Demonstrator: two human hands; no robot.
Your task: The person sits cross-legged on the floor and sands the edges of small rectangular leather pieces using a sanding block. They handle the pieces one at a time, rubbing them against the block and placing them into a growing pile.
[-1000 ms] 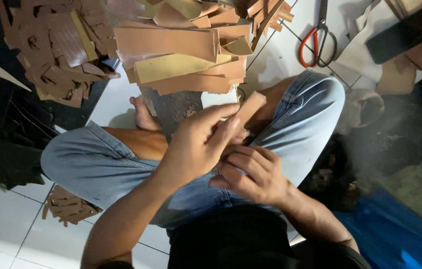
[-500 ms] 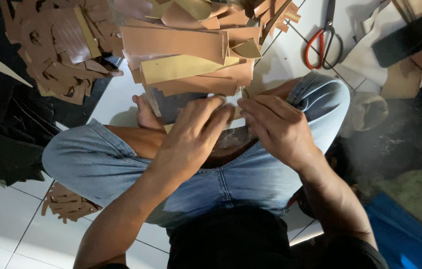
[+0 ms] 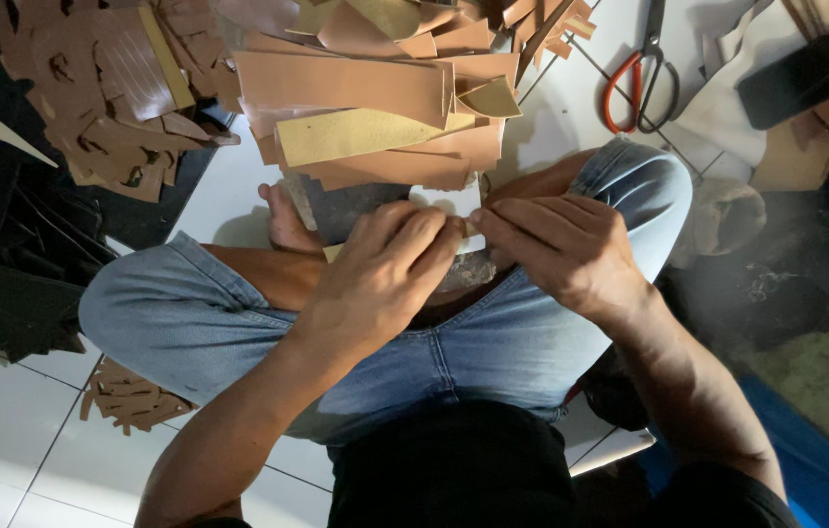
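I sit cross-legged in blue jeans on a white tiled floor. My left hand and my right hand meet fingertip to fingertip over a small white piece. The piece lies on a dark grey slab between my knees, and both hands press and pinch its near edge. A yellowish tan corner pokes out under my left hand; the rest of it is hidden. Just beyond the slab is a stack of tan leather strips, some with their yellow backing up.
Red-handled scissors lie on the floor at the upper right. Brown cut-out scraps and black sheet offcuts fill the left side. More brown scraps lie by my left knee. A blue mat is at the lower right.
My left hand, raised with a tan strip a second ago, has come down onto the slab. My right hand moved up from my lap to meet it at the white piece.
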